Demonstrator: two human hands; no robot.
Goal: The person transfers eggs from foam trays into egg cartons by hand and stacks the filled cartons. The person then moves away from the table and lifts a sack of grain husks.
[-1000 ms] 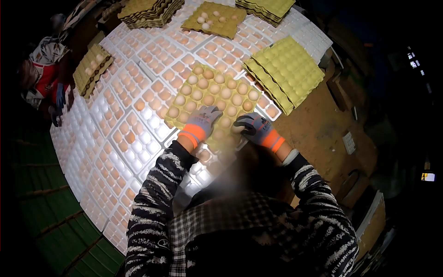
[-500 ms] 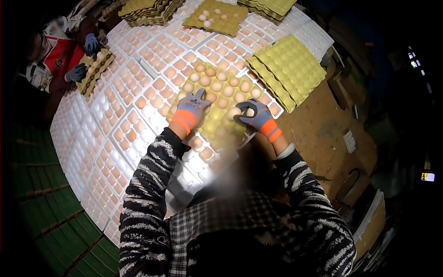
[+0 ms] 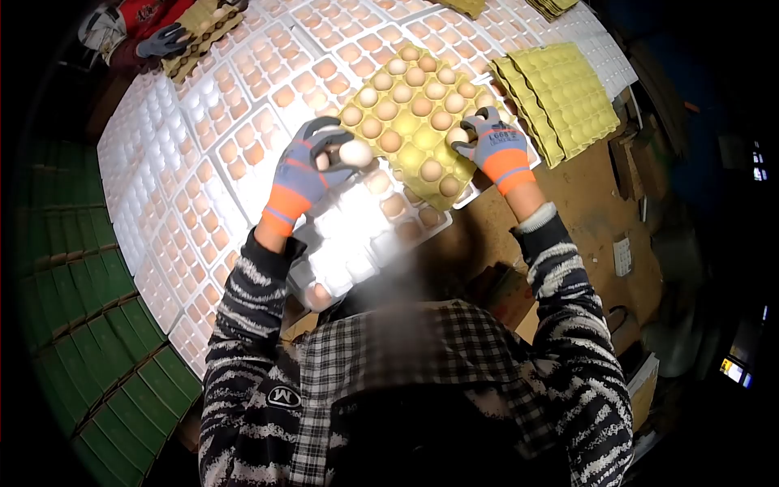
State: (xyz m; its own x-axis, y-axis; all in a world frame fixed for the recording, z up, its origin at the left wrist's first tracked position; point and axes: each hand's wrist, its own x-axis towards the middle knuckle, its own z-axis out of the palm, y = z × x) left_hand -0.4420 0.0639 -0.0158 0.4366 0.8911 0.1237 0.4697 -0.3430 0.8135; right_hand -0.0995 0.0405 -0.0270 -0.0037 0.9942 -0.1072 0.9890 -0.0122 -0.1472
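In front of me a yellow egg tray (image 3: 425, 140) holds several pale brown eggs, with some bare cells in its middle and lower part. My left hand (image 3: 302, 172), in a grey and orange glove, is closed around a light egg (image 3: 355, 152) just off the tray's left edge. What looks like another egg shows partly under its fingers. At the tray's right side, the thumb and fingers of my right hand (image 3: 493, 144), gloved alike, close on an egg (image 3: 458, 136) low over the cells. Whether that egg touches the tray I cannot tell.
White plastic trays (image 3: 235, 199) filled with eggs cover the table. Stacked yellow trays (image 3: 560, 101) stand to the right, beside a brown board (image 3: 580, 215). At upper left a co-worker's gloved hand (image 3: 165, 40) is at another egg tray (image 3: 203, 36). Green slats (image 3: 77, 325) lie at lower left.
My left hand has left the yellow tray and now grips an egg at its left. My right hand has moved up the tray's right side. Eggs now sit in its lower cells. The view has shifted.
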